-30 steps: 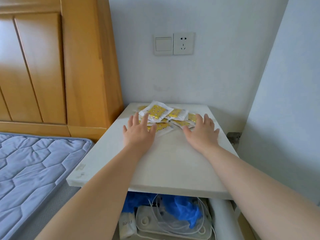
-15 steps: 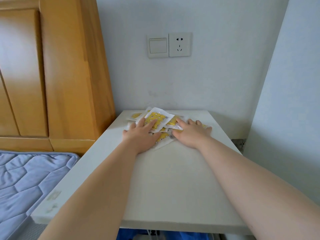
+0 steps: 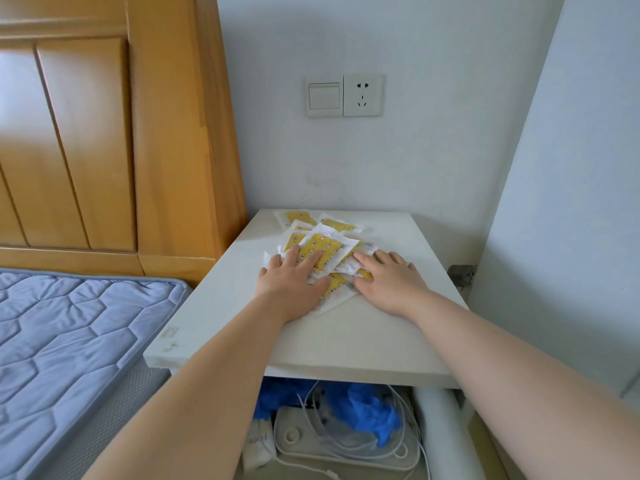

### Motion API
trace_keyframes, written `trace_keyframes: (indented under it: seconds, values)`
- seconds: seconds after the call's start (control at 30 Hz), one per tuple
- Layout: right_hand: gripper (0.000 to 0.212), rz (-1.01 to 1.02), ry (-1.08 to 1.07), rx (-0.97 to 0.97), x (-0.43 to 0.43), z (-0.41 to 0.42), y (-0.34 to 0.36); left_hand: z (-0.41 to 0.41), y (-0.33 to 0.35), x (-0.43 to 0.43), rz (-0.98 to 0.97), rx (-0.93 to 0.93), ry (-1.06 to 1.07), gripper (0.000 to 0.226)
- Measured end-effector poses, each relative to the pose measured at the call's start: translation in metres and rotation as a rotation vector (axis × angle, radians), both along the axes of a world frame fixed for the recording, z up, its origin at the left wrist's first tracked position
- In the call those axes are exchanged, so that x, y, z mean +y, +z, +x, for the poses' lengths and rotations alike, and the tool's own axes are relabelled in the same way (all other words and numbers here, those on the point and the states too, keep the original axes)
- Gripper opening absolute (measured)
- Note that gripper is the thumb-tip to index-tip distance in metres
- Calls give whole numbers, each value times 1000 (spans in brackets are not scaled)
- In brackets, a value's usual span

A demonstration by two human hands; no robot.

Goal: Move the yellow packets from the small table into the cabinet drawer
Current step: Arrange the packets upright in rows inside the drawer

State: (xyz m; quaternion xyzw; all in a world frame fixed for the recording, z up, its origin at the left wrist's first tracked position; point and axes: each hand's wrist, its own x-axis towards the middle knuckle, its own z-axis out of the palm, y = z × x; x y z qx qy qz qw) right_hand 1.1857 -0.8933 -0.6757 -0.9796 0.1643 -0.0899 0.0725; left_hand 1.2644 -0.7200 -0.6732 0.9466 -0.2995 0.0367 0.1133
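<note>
wall: pale grey wall (image 3: 415, 150), white switch (image 3: 323, 95) just beside socket (image 3: 363, 95) | left: wooden headboard (image 3: 104, 133), blue quilted mattress (image 3: 69, 334) | centre: white desk (image 3: 346, 334) against wall | light: soft, even

We are looking through one wide-angle camera worn on the head, facing forward and tilting down over the tabletop (image 3: 346, 337). We are standing close to it: its near edge is lying low in the frame, both forearms are filling the bottom corners, and the left hand (image 3: 294, 284) and right hand (image 3: 393, 289) are sitting near the middle. The wall socket (image 3: 363, 95) is showing above, the mattress (image 3: 69, 341) at left, the drawer (image 3: 446, 431) below.
</note>
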Motion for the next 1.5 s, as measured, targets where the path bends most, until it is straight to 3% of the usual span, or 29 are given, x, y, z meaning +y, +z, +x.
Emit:
trace_keyframes:
  seconds: [0.33, 0.43, 0.57, 0.73, 0.87, 1.07, 1.17, 1.27, 1.33, 1.4, 1.5]
  values:
    - [49, 47, 62, -110, 29, -65, -3, -54, -3, 24, -33, -20, 20, 61]
    - [41, 170, 33, -244, 33, -74, 1, -58, 1, 28, -164, 36, 39, 56]
    - [49, 206, -34, -463, 34, -76, 6, -53, 6, 32, -515, 136, 193, 41]
    - [45, 308, -28, -633, 34, -78, 7, -52, 5, 34, -543, 130, 296, 53]
    - [40, 280, -43, -464, 34, -52, 19, -51, 6, 36, -565, 161, 280, 63]
    - [41, 144, -91, 86, 46, 4, 47, -51, 8, 40, -622, 173, 215, 76]
    - [33, 217, -42, -49, 50, 15, 57, -50, 8, 41, -682, 201, 176, 81]
    - [21, 505, 89, -242, 53, 10, 73, -49, 9, 41, -777, 250, 200, 80]
    - [15, 619, 177, -242, 58, 3, 86, -49, 8, 42, -902, 304, 188, 57]
    - [15, 689, 216, -217, 61, 2, 94, -52, 10, 46, -1020, 355, 184, 21]
    - [39, 643, 72, -142, 50, 6, 96, -56, 11, 51, -1066, 387, 207, 18]
